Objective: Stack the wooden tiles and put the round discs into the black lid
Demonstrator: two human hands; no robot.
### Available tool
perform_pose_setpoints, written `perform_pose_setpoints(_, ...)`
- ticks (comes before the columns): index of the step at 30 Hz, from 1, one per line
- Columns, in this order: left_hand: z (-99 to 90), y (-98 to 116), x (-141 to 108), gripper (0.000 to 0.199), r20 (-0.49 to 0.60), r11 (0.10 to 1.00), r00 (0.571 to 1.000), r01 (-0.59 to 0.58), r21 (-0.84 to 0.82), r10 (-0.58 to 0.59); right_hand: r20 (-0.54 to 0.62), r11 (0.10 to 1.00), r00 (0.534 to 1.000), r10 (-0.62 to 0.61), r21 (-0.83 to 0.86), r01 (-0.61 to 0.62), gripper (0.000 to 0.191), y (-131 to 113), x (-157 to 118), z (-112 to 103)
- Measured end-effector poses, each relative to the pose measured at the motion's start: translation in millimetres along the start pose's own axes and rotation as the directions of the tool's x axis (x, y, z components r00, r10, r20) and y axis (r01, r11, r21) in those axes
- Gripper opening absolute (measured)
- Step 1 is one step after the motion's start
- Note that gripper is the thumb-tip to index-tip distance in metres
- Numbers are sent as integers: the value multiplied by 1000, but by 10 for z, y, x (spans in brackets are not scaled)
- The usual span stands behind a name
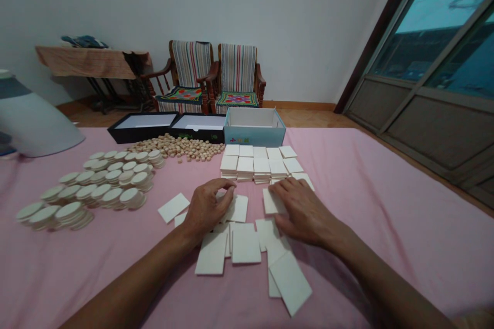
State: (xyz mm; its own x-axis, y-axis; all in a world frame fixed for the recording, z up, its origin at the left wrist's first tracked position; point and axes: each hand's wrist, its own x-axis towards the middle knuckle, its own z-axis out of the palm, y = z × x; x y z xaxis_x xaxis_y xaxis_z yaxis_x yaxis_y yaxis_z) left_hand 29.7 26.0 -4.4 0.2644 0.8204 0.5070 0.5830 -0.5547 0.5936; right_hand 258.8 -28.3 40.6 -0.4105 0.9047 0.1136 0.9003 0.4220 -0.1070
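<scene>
My left hand [208,205] is curled in a pinch over loose white square tiles [240,209]. Its fingertips hide whatever may be between them. My right hand [303,211] grips a white square tile [272,202], fingers over the top and thumb at the near side. Nearer to me, more square tiles [246,244] lie scattered and overlapping on the cloth, some tilted across others [290,280]. Just beyond both hands stand rows of stacked square tiles [245,164], close together.
Round white discs [111,195] stand in stacked rows at left. Small wooden cubes [181,148] are heaped behind them. A light-blue box [254,135] and two black trays [142,133] line the far edge of the pink cloth [370,205]. A white-and-grey object [34,118] stands far left.
</scene>
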Motion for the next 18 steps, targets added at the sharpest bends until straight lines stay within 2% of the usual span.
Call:
perform_pose_setpoints(5,-10,16,-2,16,-7,1000,1000,-1,-13,1,-107,994,991,84,-64,-91,35,209,94,13)
perform_pose_setpoints(7,-6,6,-6,16,-10,1000,1000,0,-17,-1,-140,994,986,87,-49,-95,39,241,104,45)
perform_pose_setpoints(9,0,-9,-9,16,-6,1000,1000,2,-15,-2,-135,997,988,81,16,-80,34,218,80,57)
perform_pose_setpoints(12,10,-23,-11,16,2,1000,1000,11,-3,-11,17,981,999,33,191,-36,23,103,-7,24)
perform_pose_setpoints(14,13,-26,-11,16,6,1000,1000,15,3,-15,143,965,990,-20,263,-18,26,6,-71,-12)
perform_pose_setpoints(18,7,-19,-11,16,22,1000,1000,1,5,-1,247,969,965,-92,245,30,37,-158,-149,-42)
